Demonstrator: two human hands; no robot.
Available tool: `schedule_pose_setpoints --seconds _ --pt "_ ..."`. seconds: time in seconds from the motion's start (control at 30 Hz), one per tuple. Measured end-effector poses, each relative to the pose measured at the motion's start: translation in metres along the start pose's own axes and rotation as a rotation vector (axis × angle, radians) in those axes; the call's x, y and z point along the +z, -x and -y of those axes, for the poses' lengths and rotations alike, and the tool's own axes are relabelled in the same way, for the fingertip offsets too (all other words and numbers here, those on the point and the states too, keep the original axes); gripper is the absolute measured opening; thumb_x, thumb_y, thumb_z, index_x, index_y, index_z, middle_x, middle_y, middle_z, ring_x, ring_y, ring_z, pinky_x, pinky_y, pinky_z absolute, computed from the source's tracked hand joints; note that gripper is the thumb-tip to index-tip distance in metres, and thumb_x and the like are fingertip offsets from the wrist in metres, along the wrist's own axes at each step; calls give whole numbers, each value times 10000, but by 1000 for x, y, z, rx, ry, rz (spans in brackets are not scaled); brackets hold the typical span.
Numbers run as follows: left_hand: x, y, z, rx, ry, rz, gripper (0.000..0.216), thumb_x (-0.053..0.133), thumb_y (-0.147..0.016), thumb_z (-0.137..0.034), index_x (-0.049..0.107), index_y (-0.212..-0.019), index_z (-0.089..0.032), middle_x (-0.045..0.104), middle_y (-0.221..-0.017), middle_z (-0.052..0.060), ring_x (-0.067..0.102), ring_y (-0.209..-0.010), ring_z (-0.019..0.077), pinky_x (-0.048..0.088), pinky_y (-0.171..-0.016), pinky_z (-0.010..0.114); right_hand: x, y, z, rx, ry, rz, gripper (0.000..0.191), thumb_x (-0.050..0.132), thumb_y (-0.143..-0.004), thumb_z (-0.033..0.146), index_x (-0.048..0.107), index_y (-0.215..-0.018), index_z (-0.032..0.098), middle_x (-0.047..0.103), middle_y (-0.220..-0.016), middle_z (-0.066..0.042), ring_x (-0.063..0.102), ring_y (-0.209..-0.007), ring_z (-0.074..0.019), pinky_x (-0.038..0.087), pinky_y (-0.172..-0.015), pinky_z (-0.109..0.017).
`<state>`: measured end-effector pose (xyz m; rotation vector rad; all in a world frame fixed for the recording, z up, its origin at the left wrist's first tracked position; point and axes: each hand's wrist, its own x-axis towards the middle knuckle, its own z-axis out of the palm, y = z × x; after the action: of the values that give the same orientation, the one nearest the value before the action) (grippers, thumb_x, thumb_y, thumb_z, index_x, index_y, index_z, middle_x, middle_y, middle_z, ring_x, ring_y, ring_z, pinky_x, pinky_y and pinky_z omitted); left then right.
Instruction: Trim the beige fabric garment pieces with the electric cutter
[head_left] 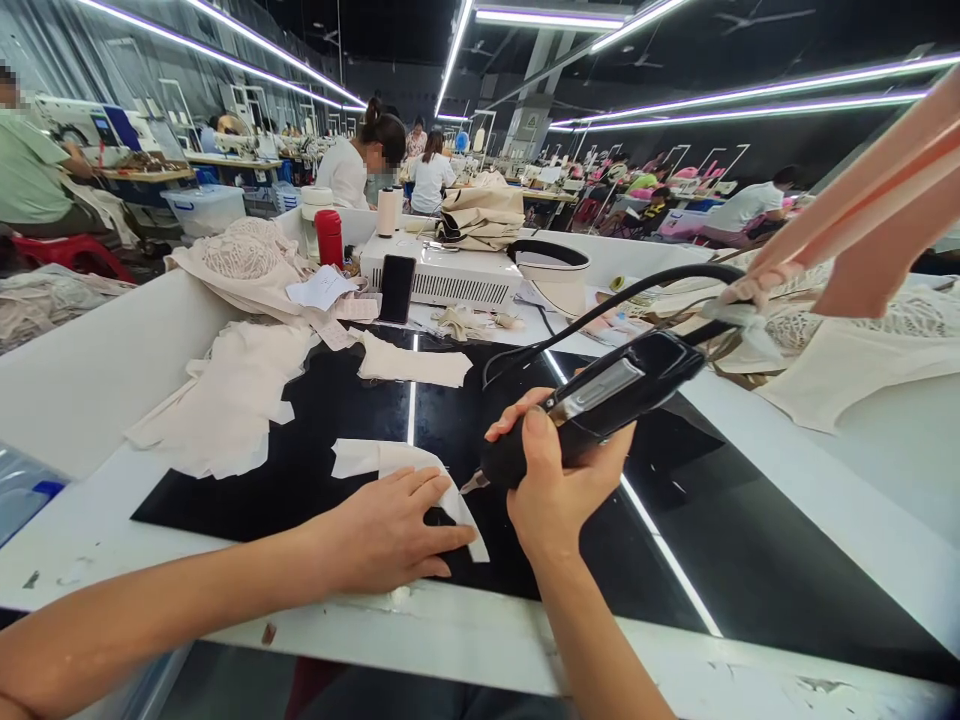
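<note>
My left hand [386, 530] lies flat, fingers spread, on a curved strip of pale cream fabric [360, 457], holding it against the glossy black board [315, 500]. Wrapped around a black corded handheld cutter [637, 380], my right hand [555, 490] keeps the tool tilted with its pointed metal tip down and to the left. That tip is at the strip's right edge, close to my left fingertips; whether it touches the fabric I cannot tell. Another cream fabric piece [416, 362] lies farther back on the board.
Stacked cream fabric pieces [225, 400] lie at left. Behind stand a phone [396, 288], a white vented box [442, 275] and a red bottle [328, 238]. A black cable [622, 290] and hanging peach fabric strips [862, 200] are attached at the cutter's rear. Other people work at sewing tables beyond.
</note>
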<state>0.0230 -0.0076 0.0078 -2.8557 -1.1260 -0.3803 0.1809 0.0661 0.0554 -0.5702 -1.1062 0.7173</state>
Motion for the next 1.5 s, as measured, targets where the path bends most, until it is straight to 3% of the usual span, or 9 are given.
schedule_pose_setpoints --seconds 0.17,0.57,1.33,1.5 --pt "-6 6 5 -15 115 -14 411 648 -1066 -414 623 -1429 -222 581 -1443 192 659 -1261 325 580 -1047 436 -4 8 7 15 -5 7 296 807 -856 203 561 -1005 269 684 -816 53 630 -556 -122 573 -513 -279" --pt "-5 13 8 -7 90 17 425 687 -1043 -411 637 -1406 -195 592 -1480 215 596 -1386 385 545 -1131 512 -5 17 11 37 -16 28 300 773 -855 156 555 -1025 274 697 -846 71 651 -576 -106 589 -552 -269" --pt "-10 18 9 6 59 48 419 713 -1023 -349 627 -1399 -184 568 -1498 242 591 -1390 418 567 -1102 563 8 5 -3 2 -45 -18 295 784 -869 243 545 -1036 291 681 -838 58 629 -548 -128 574 -510 -285" --pt "-13 16 8 -8 53 68 425 711 -1024 -348 634 -1406 -180 567 -1499 240 586 -1393 413 560 -1111 560 10 5 -4 15 -71 33 320 779 -853 232 527 -1045 280 672 -816 72 616 -553 -119 561 -516 -271"
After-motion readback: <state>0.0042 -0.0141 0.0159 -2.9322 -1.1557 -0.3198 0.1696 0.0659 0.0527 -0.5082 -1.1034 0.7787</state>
